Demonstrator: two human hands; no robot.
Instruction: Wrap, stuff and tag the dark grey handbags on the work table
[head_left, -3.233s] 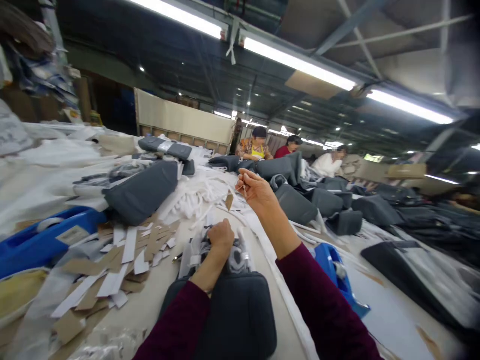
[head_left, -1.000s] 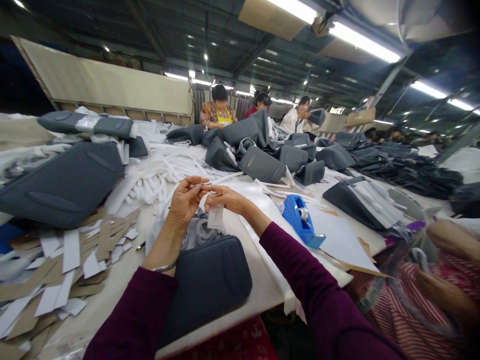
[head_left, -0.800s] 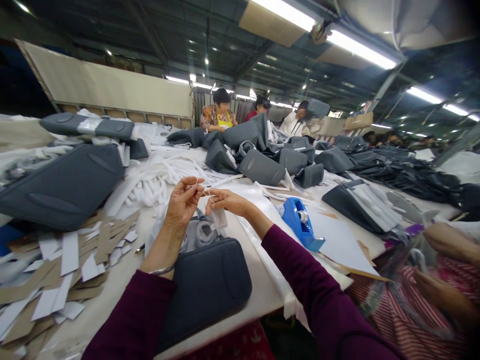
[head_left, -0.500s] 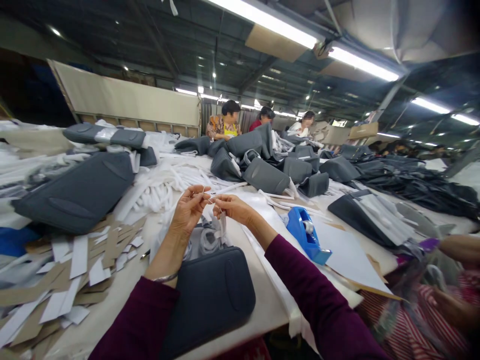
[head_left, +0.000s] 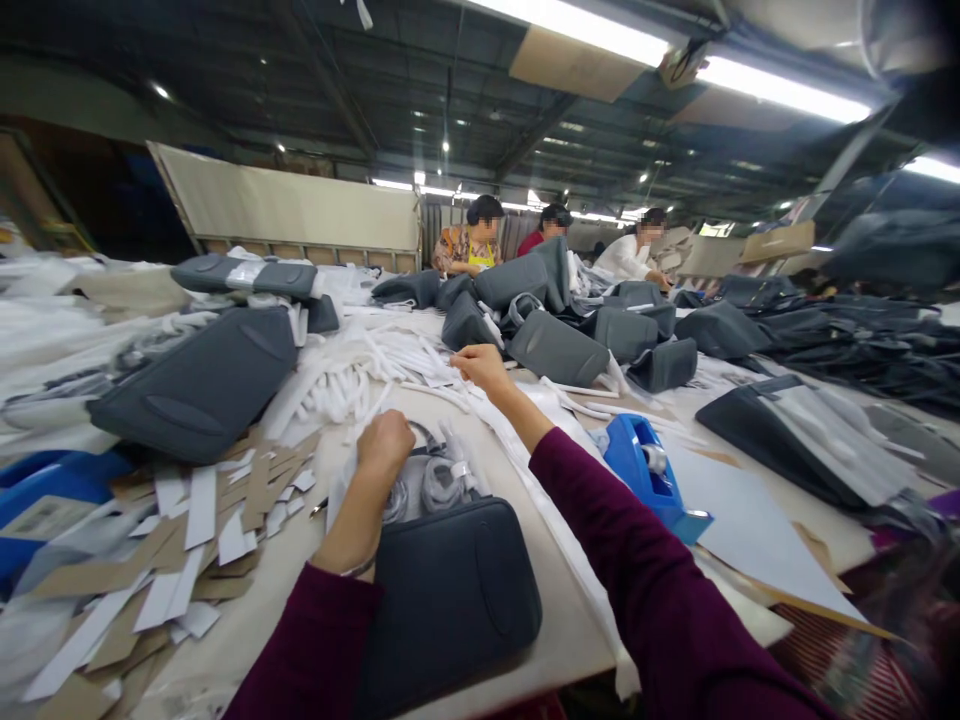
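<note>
Two hands: the left hand (head_left: 385, 445) and the right hand (head_left: 484, 368) are now apart; half a second earlier their fingers met around a thin thread.
Left fingers: clenched, at 11 o'clock from the bag (head_left: 461, 590); what they enclose, I cannot tell.
Right fingers: pinched together, farther away at 12 o'clock; the thread I cannot make out there, perhaps it is too thin.
Bag: lying on the tabletop (head_left: 562, 612), at 6 o'clock from both hands.
Coils (head_left: 444, 484): at the bag's 12 o'clock, more visible since the hands parted.
Dispenser (head_left: 645, 478): at the bag's 2 o'clock, untouched.
Thread: in my judgement, the joint handling has paused or finished; which one, I cannot tell.
</note>
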